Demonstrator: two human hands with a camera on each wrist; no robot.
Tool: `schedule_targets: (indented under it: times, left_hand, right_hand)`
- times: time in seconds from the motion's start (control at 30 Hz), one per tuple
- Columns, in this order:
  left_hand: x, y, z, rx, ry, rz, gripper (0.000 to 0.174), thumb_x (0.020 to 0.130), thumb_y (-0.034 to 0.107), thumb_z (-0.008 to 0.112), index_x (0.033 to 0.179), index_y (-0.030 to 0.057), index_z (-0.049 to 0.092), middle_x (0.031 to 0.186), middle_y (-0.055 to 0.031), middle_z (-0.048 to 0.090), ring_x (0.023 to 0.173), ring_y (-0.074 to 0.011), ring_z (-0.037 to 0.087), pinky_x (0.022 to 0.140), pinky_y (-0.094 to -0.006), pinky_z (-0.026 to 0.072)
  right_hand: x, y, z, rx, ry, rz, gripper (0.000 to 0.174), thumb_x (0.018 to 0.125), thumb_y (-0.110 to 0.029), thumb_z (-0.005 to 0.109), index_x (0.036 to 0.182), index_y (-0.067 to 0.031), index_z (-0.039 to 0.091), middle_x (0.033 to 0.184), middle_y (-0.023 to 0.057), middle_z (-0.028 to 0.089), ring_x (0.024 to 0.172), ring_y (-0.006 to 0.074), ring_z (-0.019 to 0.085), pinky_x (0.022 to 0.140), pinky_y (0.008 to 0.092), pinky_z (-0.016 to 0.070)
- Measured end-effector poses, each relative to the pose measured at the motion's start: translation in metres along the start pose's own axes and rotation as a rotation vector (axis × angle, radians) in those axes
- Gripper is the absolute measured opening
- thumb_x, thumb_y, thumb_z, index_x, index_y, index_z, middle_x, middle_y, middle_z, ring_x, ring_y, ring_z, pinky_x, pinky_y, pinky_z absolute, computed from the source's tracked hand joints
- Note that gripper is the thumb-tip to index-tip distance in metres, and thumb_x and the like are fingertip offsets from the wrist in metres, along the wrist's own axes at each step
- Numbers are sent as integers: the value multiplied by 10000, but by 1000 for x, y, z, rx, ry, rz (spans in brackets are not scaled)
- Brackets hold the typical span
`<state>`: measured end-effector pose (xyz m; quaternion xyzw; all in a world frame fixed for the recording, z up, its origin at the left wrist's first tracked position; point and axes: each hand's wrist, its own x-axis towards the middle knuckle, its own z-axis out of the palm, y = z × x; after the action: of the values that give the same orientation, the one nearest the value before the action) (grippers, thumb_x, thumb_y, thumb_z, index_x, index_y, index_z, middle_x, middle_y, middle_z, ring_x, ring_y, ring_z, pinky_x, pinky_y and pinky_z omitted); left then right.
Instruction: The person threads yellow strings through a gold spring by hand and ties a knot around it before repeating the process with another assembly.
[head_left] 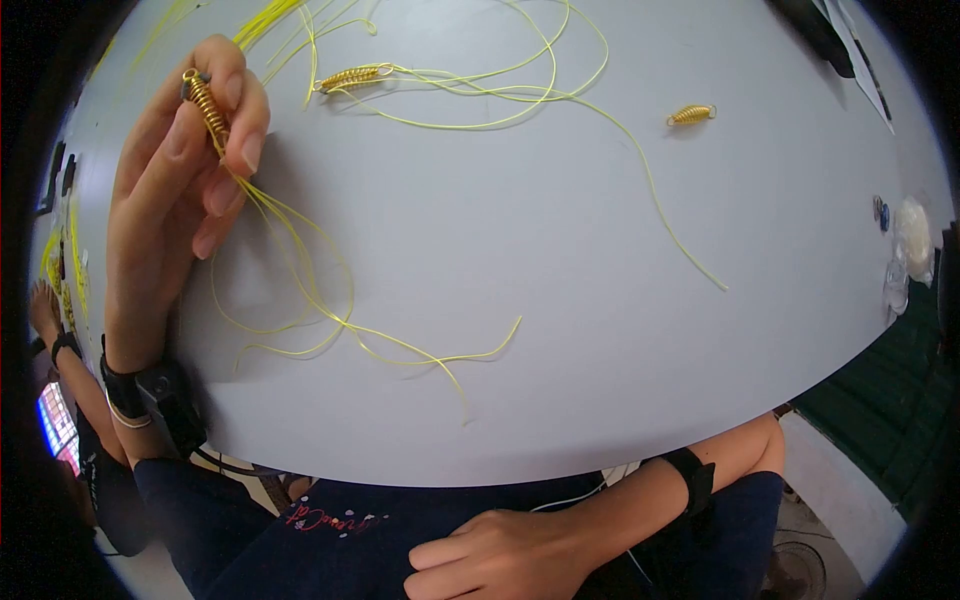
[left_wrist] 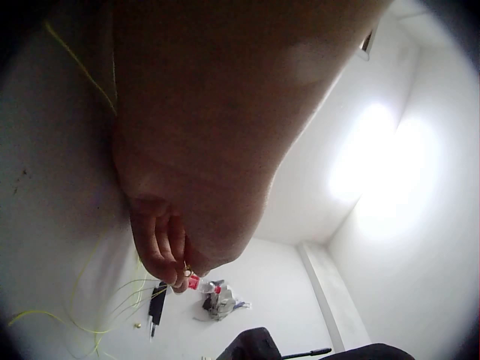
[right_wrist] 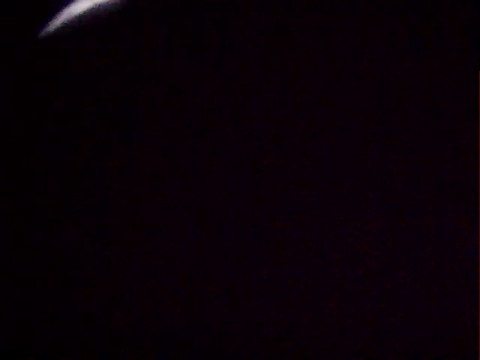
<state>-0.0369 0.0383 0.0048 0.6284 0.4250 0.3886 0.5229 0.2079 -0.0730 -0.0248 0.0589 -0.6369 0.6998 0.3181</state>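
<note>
From here I see the left hand [head_left: 190, 160] closed around a gold coil [head_left: 207, 112], thumb and fingers pinching it at a tilt over the table [head_left: 560, 220] — yellow strands [head_left: 300, 255] trail below the grip. Right of it lies a second coil [head_left: 352, 78], with a third coil [head_left: 691, 115] farther along. The right hand [head_left: 505, 555] rests on the lap, fingers loosely bent.

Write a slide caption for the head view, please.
Left hand holding a gold coil, yellow cords trailing over the table.
</note>
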Motion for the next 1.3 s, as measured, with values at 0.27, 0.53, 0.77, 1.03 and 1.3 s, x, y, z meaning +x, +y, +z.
schedule_targets:
  times: [0.27, 0.53, 0.77, 1.03, 1.3]
  left_hand:
    - [-1, 2, -4, 1, -4, 4, 291, 900, 314, 433, 1011, 48, 390, 766, -7, 454, 510, 24, 370, 350, -78, 302]
    - [0, 3, 4, -105, 85, 3, 278, 887, 296, 513, 903, 77, 343, 696, 21, 402, 460, 23, 333, 318, -72, 295]
    - [-2, 1, -7, -10, -4, -1, 284, 906, 310, 419, 1002, 44, 391, 770, -9, 453, 497, 26, 358, 346, -77, 301]
    - [-1, 3, -7, -10, 6, 1, 281, 901, 308, 427, 1000, 47, 393, 765, -7, 452, 505, 22, 363, 346, -78, 301]
    - [0, 3, -13, -38, -17, 16, 277, 910, 304, 416, 1002, 45, 389, 765, -7, 453, 505, 22, 366, 347, -78, 300]
  right_hand:
    - [1, 6, 8, 31, 81, -34, 132, 773, -95, 553, 688, -64, 456, 641, 55, 356, 573, 190, 432, 433, 305, 366]
    - [4, 4, 11, 31, 218, -15, 112, 733, -42, 554, 674, -55, 459, 613, 56, 370, 526, 195, 431, 414, 302, 364]
    - [3, 4, 11, -2, 194, -20, 97, 731, -42, 558, 688, -51, 471, 612, 56, 382, 519, 197, 431, 406, 298, 367]
    - [5, 4, 10, 11, 193, -33, 137, 736, -50, 555, 665, -47, 438, 605, 63, 357, 517, 198, 427, 405, 305, 356]
    - [10, 2, 9, 32, 196, -18, 132, 731, -50, 561, 666, -50, 446, 605, 63, 370, 523, 208, 443, 408, 314, 364]
